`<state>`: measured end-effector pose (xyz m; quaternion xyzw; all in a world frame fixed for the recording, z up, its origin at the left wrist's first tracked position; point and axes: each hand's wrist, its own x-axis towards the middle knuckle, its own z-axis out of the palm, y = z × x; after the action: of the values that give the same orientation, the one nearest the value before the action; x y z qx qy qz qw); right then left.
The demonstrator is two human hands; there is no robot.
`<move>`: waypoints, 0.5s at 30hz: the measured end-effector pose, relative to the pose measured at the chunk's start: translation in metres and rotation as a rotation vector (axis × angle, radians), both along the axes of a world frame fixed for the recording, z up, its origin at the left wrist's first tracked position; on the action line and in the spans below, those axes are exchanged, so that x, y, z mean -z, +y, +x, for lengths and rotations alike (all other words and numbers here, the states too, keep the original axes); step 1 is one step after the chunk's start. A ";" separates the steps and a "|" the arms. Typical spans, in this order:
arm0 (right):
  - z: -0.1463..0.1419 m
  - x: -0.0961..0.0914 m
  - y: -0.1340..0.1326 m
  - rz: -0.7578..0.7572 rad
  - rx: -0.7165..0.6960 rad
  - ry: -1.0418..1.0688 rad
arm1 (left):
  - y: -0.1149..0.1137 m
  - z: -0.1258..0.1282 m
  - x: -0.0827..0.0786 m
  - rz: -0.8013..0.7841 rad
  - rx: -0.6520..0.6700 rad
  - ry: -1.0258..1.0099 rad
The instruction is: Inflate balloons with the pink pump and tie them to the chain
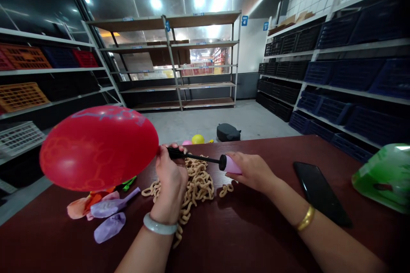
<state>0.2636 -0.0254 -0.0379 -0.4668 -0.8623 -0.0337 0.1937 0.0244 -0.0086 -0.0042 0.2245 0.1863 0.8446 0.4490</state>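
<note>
A big inflated red balloon [99,147] with pale print hangs above the left side of the dark red table [243,239]. My left hand [169,175] is closed around the balloon's neck and the black nozzle of a hand pump [200,158]. My right hand [253,170] grips the pump's pink barrel, with the black rod drawn out between the two hands. Under my hands lies a heap of beige chain-like cord [197,183].
Limp purple, pink and orange balloons [107,213] lie at the left of the table. A black phone [320,192] and a green plastic bag [384,177] are at the right. Yellow and pink balloons [197,139] and a dark bag [228,132] lie on the floor beyond. Shelves with crates line the room.
</note>
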 end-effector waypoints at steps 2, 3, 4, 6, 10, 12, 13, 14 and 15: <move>-0.006 -0.002 -0.005 -0.005 0.017 -0.017 | -0.005 0.014 0.004 -0.020 0.046 0.016; -0.010 -0.002 -0.008 -0.007 0.029 -0.023 | -0.008 0.022 0.006 -0.028 0.072 0.022; -0.013 -0.003 -0.010 -0.008 0.039 -0.027 | -0.012 0.029 0.009 -0.035 0.101 0.025; -0.019 -0.003 -0.015 -0.007 0.046 -0.022 | -0.020 0.044 0.014 -0.049 0.163 0.029; -0.025 -0.003 -0.020 -0.009 0.034 0.011 | -0.030 0.063 0.022 -0.077 0.241 0.031; -0.027 -0.003 -0.021 -0.014 0.032 0.014 | -0.031 0.064 0.022 -0.078 0.239 0.039; -0.027 -0.004 -0.020 -0.017 0.029 0.016 | -0.031 0.062 0.021 -0.077 0.236 0.049; -0.027 -0.004 -0.019 -0.018 0.024 0.020 | -0.029 0.059 0.019 -0.074 0.231 0.060; -0.026 -0.004 -0.018 -0.017 0.015 0.025 | -0.027 0.055 0.017 -0.070 0.220 0.071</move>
<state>0.2372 -0.0436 -0.0335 -0.4753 -0.8565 -0.0218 0.2001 0.0793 -0.0360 -0.0208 0.2576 0.2055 0.7746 0.5398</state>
